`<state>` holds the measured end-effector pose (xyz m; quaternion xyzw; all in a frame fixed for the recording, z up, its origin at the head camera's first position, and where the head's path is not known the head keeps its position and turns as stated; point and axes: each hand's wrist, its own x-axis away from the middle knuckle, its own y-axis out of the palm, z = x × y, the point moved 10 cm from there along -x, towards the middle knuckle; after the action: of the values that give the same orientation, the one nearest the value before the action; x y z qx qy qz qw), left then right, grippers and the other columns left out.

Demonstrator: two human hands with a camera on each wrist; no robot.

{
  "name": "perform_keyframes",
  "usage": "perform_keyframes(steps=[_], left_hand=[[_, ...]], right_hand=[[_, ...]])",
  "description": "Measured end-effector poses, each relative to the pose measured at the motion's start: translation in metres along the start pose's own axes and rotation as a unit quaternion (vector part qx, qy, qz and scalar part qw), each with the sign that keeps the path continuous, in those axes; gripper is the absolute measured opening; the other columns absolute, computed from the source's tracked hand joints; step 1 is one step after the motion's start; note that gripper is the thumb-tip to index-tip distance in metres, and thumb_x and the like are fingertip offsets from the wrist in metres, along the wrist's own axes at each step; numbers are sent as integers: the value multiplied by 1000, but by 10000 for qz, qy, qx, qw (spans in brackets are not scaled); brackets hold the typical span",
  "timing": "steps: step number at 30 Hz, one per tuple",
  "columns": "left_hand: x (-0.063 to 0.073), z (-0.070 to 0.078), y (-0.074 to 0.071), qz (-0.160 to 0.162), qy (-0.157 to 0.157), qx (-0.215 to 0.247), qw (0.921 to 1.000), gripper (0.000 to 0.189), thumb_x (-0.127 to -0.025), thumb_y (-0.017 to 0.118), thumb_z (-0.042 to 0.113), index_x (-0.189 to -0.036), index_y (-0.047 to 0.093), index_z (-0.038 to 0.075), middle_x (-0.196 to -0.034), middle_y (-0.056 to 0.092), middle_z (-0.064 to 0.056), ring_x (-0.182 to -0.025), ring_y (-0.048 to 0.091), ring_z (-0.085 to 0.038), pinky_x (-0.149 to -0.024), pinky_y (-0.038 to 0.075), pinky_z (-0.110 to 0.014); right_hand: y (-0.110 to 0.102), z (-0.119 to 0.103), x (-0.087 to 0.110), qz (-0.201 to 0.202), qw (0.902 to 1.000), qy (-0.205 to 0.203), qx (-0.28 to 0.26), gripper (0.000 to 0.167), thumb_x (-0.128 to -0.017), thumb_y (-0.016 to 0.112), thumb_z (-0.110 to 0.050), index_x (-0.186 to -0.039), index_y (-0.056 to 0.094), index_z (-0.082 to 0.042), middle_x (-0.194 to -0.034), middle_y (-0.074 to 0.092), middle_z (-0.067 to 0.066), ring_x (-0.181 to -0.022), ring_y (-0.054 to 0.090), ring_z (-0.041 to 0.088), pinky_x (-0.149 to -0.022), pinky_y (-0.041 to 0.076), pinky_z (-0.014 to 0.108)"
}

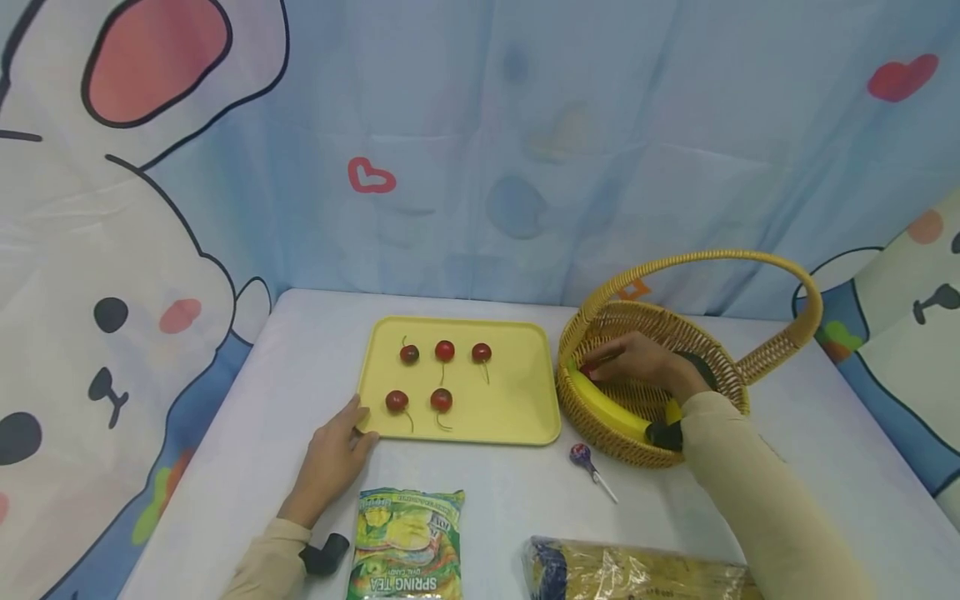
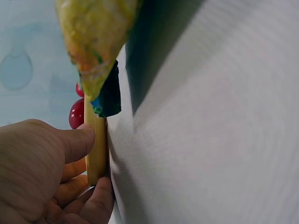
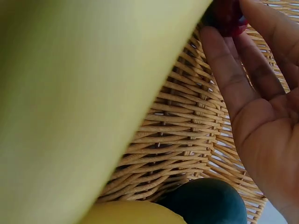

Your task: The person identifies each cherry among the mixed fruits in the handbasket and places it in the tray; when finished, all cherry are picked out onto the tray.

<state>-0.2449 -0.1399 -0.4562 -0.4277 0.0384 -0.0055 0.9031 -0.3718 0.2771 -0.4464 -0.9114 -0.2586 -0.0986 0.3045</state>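
My left hand holds the near left corner of a yellow tray; in the left wrist view the thumb lies against its rim with fingers curled at the underside. Several dark red cherries with stems lie on the tray. My right hand reaches inside a wicker basket. Between its thumb and fingers it pinches a dark red cherry, partly cut off in the right wrist view. A banana lies in the basket beside that hand, with a dark green rounded thing and a yellow thing.
A lollipop lies in front of the basket. Nearer the front edge are a green and yellow candy bag and a clear-wrapped package under my right forearm. The basket's tall handle arches above it. A printed curtain hangs behind the table.
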Motion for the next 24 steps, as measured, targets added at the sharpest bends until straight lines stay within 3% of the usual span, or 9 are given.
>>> perform_keyframes(steps=[7,13,21,24], left_hand=[[0,-1,-1,26,2,42,10000,46,-94,67,13,-133,55,-9,-152,41,-25,-137,45,-41,-111,42,-54],[0,-3,2,-22,-91,72,9999,47,-95,67,14,-134,55,-8,-153,41,-24,-138,44,-40,-112,41,-53],[-1,-3,2,-56,-74,59,9999,47,-94,67,14,-134,55,-8,-152,40,-25,-137,44,-41,-112,42,-53],[-1,-3,2,-57,-68,38,10000,47,-95,67,14,-135,54,-8,-153,40,-25,-138,44,-41,-112,41,-53]], right_hand=[[2,1,-3,9,9998,100,158,38,-89,75,-14,-124,69,-1,-123,69,16,-106,69,18,-92,58,34],[-6,2,1,289,9990,171,300,36,-87,77,-17,-119,72,-3,-116,73,14,-103,69,18,-90,58,30],[-24,-9,13,584,9958,140,697,37,-88,77,-29,-119,73,-9,-114,74,8,-111,65,22,-101,53,44],[-27,-16,17,590,9963,160,606,38,-87,77,-29,-119,73,-9,-113,74,7,-109,66,21,-101,52,48]])
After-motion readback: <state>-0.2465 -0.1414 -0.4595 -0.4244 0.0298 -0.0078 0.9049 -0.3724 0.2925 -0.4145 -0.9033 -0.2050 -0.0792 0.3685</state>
